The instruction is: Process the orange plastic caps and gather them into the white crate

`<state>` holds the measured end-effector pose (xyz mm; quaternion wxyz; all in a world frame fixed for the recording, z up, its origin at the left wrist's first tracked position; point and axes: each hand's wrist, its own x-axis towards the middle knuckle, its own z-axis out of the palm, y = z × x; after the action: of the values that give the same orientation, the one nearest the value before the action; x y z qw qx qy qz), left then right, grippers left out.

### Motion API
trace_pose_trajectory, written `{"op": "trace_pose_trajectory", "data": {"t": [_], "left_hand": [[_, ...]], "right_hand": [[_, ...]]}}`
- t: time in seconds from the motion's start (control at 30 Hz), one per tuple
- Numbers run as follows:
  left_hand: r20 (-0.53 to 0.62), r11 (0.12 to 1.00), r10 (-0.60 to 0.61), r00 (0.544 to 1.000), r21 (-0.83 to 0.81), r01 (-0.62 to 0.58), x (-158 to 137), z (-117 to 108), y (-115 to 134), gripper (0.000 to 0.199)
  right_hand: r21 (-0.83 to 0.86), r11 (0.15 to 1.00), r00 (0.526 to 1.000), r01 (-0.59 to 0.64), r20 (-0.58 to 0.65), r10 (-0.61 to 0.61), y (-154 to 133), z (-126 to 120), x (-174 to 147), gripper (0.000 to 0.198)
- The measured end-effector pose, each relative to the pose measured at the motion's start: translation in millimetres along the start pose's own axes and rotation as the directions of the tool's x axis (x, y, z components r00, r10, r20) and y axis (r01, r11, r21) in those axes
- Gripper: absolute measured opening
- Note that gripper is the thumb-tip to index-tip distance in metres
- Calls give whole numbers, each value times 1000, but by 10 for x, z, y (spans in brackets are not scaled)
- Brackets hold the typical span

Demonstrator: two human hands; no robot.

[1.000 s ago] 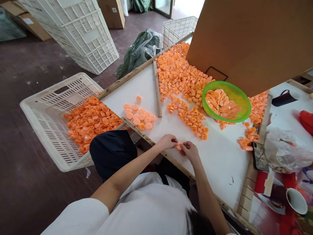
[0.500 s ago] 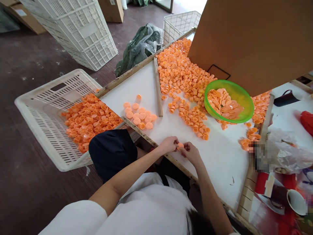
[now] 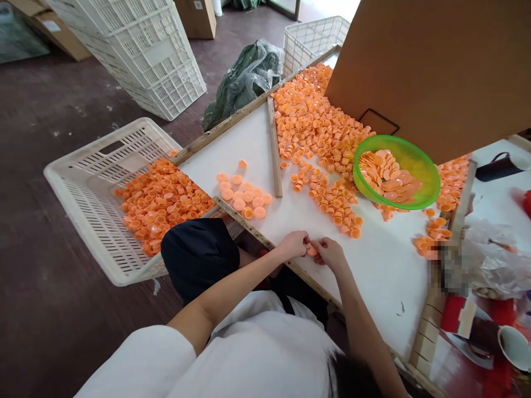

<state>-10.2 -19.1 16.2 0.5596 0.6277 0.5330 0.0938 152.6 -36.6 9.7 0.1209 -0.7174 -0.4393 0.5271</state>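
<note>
Between my two hands is a small round orange plastic cap (image 3: pixel 312 250), held just above the white tabletop near its front edge. My left hand (image 3: pixel 296 245) pinches the cap from the left, and my right hand (image 3: pixel 329 252) has its fingers closed on it from the right. My fingers hide part of the cap. To the left lies a loose group of orange caps (image 3: pixel 248 196). Beyond my hands are more orange caps (image 3: pixel 332 204), spread in front of a large heap. A green bowl (image 3: pixel 431 190) holds flat orange discs.
A white plastic crate (image 3: pixel 89 207) full of orange caps stands at the left. Wooden strips (image 3: pixel 275 146) edge and divide the white table. A large cardboard box (image 3: pixel 423 66) rises behind the bowl. At the right are a mug (image 3: pixel 514 345) and plastic bags (image 3: pixel 493 254).
The view has shifted slightly, so everything sits a little further right. My right-hand fingers have drawn in closer over the cap, while both hands stay at the same spot on the table.
</note>
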Motion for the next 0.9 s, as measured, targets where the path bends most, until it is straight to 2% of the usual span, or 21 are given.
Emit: {"op": "trace_pose_trajectory", "data": {"t": [0.1,0.2,0.3,0.4,0.5,0.67,0.77,0.83,0.9], "left_hand": [[-141,981,97,985,182,-70,-79,30,63,17],[-271,933,274,923,309,-186,-201,143,70,27],[-236,818,463,855,484,-309,-279,212,22,28],[-214,722,516,829,630,-287,-272,62,-96,20],[-344,699,486,803,705,-121,-247,-342,-292,19],[-480,654,448,755,751,89,-277,-1272,-687,19],[-565,667,386,729,717,203,-289,-1831,-907,19],[-655,692,340,675,660,293,-269,-2132,-1010,21],[-742,715,323,588,598,362,-213,-2302,-1046,26]], "right_hand": [[41,999,1000,17,-4,-17,17,14,-13,30],[206,976,998,64,-28,-60,94,4,-76,36],[344,933,995,104,-45,-94,175,-23,-131,47],[345,933,994,105,-59,-90,216,-37,-145,47],[330,940,996,82,-49,-70,226,-37,-126,42],[314,949,998,40,-49,-26,193,-38,-82,34],[307,952,998,17,-55,0,161,-44,-70,33],[314,949,999,10,-50,6,148,-47,-69,33],[323,946,999,4,-48,12,141,-47,-67,34]]}}
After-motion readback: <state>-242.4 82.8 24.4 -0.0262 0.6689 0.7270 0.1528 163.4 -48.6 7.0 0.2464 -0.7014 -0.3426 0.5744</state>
